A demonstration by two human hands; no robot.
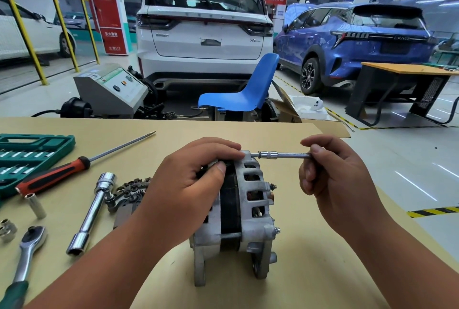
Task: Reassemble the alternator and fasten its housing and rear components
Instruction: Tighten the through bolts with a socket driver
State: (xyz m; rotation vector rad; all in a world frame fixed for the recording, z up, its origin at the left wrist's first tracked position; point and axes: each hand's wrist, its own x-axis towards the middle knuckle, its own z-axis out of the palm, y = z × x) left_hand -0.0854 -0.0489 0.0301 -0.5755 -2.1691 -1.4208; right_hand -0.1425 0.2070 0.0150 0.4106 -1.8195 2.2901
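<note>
Left hand (196, 179) grips alternator (238, 216) tight — right hand (330, 167) pinches socket bar (283, 155) on top bolt. Keep bar straight — turn slow, hold alternator steady.

My bare left hand (188, 184) and bare right hand (332, 179). Each continues into skin only: left forearm (106, 266), right forearm (409, 259). Nails are short and rounded; see left thumbnail (220, 167), right thumbnail (316, 149).

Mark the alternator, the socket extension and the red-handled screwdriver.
alternator (260, 229), head view, lower rear housing casting.
socket extension (290, 155), head view, middle of the bare shaft.
red-handled screwdriver (53, 176), head view, middle of the handle.
</note>
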